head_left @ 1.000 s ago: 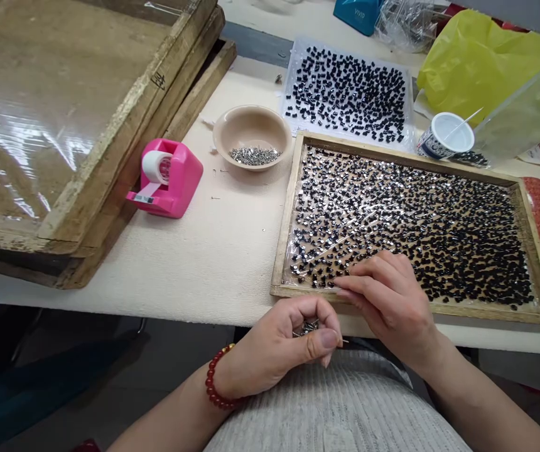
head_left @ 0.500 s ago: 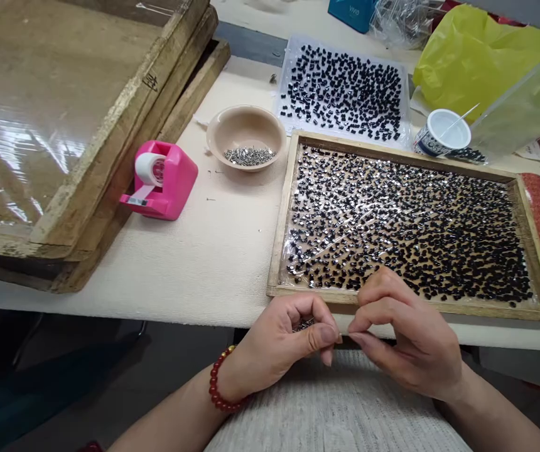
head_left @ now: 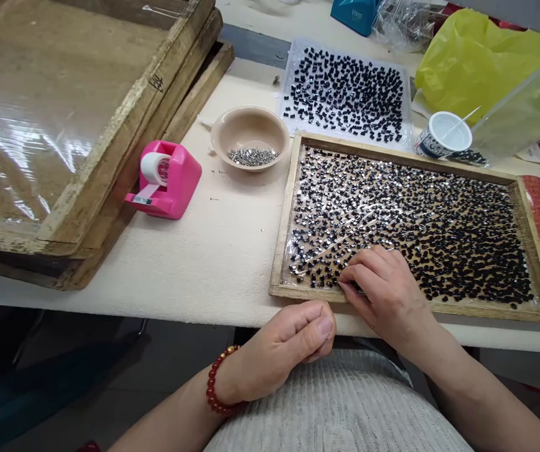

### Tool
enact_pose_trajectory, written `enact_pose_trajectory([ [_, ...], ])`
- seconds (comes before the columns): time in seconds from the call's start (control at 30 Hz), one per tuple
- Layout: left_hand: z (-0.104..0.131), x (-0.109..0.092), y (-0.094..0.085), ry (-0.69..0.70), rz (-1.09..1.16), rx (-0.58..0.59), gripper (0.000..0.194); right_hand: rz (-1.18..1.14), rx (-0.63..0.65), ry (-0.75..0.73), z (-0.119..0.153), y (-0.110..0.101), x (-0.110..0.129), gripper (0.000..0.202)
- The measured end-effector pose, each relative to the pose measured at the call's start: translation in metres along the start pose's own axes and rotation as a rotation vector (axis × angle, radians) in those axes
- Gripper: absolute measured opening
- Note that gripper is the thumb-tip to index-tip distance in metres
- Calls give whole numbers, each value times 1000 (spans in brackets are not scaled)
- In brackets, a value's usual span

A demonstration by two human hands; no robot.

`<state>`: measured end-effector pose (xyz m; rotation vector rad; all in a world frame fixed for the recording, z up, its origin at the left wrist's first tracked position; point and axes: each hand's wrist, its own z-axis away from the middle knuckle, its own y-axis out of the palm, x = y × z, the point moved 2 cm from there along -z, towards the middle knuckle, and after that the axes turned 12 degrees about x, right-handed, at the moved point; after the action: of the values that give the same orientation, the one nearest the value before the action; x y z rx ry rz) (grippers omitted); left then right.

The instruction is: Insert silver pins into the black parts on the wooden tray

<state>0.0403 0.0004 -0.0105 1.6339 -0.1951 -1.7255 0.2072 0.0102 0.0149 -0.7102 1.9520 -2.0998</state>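
My left hand point(head_left: 293, 336), with a red bead bracelet point(head_left: 218, 383) at its wrist, is closed in a loose fist in front of the table edge. Its curled fingers now cover the small metal pins that showed inside it a moment before. Over the near side of a wooden-framed tray point(head_left: 277, 251), my right hand point(head_left: 383, 292) reaches down with thumb and fingertips pinched together. Whatever lies between those fingertips is hidden. Many small black pieces point(head_left: 468, 251), several with shiny metal tops, lie in rows on the tray's clear film.
Left of the tray stands a beige bowl point(head_left: 250, 119) of metal pins, beside a pink tape dispenser point(head_left: 180, 185). Stacked wooden frames point(head_left: 110, 147) fill the left. Behind are a white sheet point(head_left: 293, 59) of black pieces, a white cup point(head_left: 451, 132) and a yellow bag point(head_left: 477, 59).
My right hand has moved away from the left, up and forward onto the near part of the tray. My left hand has closed further over the metal pins.
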Motion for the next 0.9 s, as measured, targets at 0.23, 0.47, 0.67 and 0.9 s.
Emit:
enact_pose_trajectory([
  [0.23, 0, 0, -1, -43, -1, 8, 32, 48, 21, -19, -2, -1, 0, 18],
  [0.47, 0, -4, -3, -54, -15, 20, 26, 20, 27, -34, -2, -1, 0, 17],
  [0.67, -1, -5, -5, 12, -6, -47, 24, -172, -34, -24, 9, -9, -1, 9],
  [0.9, -5, -4, -5, 48, 42, -67, 26, -640, 60, -148, 24, -17, 14, 4],
])
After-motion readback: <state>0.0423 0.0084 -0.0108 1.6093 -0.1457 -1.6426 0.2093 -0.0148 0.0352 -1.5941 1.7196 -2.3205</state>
